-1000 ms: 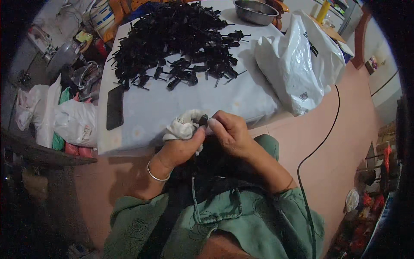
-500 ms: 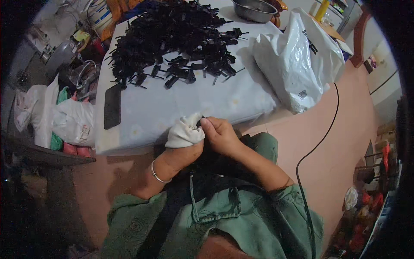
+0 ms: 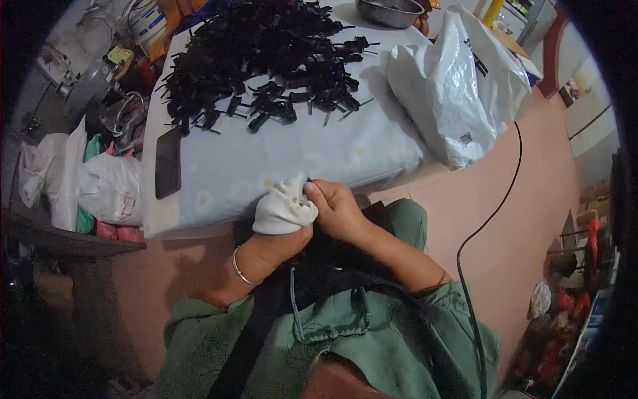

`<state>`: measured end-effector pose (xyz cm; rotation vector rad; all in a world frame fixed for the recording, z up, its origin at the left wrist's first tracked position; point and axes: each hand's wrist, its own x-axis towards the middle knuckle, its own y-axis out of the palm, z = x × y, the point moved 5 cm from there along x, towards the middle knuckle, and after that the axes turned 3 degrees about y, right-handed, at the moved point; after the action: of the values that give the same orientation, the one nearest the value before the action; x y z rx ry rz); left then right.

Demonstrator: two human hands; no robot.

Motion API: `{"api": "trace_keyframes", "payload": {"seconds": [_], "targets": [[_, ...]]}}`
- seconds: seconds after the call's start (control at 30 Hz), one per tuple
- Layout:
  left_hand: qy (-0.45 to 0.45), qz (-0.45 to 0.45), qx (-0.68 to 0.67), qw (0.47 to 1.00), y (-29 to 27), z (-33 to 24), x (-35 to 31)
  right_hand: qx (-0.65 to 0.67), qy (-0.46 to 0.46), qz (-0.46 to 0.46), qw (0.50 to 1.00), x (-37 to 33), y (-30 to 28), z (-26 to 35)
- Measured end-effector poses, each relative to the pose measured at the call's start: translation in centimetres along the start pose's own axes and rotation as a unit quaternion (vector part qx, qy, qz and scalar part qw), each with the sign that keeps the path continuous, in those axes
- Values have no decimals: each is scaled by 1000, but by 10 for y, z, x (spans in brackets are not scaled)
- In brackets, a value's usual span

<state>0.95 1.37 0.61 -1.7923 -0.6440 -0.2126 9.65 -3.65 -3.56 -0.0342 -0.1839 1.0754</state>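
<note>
My left hand (image 3: 282, 216), with a silver bangle at its wrist, is closed; a wrinkled white cloth covering (image 3: 279, 214), glove-like, hides its fingers. Pressed against it from the right is my right hand (image 3: 337, 209), bare, its thumb and fingers pinched together. Between the two hands a sliver of a small black part (image 3: 308, 179) shows at the fingertips; the rest of it is hidden. Both hands are just off the table's near edge, above my lap. Beyond them lies a big heap of black plastic parts (image 3: 259, 53) with thin rods sticking out.
The table (image 3: 292, 149) has a pale flowered cover. A dark flat phone-like slab (image 3: 168, 163) lies at its left edge. At right stands a white plastic bag (image 3: 442, 86), with a metal bowl (image 3: 391, 12) behind. A black cable (image 3: 488, 223) runs down the right side. White bags (image 3: 109, 189) fill a left shelf.
The view has shifted slightly, so the table things sit a little higher and further left. My hands stay together; less of the black part shows between them now.
</note>
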Motion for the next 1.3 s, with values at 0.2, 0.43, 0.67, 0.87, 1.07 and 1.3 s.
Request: {"api": "trace_keyframes", "payload": {"seconds": [0.2, 0.43, 0.67, 0.87, 1.07, 1.3], "targets": [[-24, -67, -118, 990, -1, 0, 2, 128, 88, 75, 985, 0, -2, -5], [-158, -55, -275, 947, 14, 23, -7, 107, 95, 133, 981, 2, -5, -5], [-15, -85, -122, 989, 0, 0, -3, 107, 51, 60, 991, 0, 3, -8], [15, -41, -24, 999, 10, 4, 0, 36, 74, 14, 996, 5, 6, -22], [-72, -8, -83, 994, 18, 14, -2, 117, 120, 31, 985, 7, 7, -33], [-279, 23, -427, 860, -3, 20, -8, 84, 92, 81, 989, -3, -25, -14]]}}
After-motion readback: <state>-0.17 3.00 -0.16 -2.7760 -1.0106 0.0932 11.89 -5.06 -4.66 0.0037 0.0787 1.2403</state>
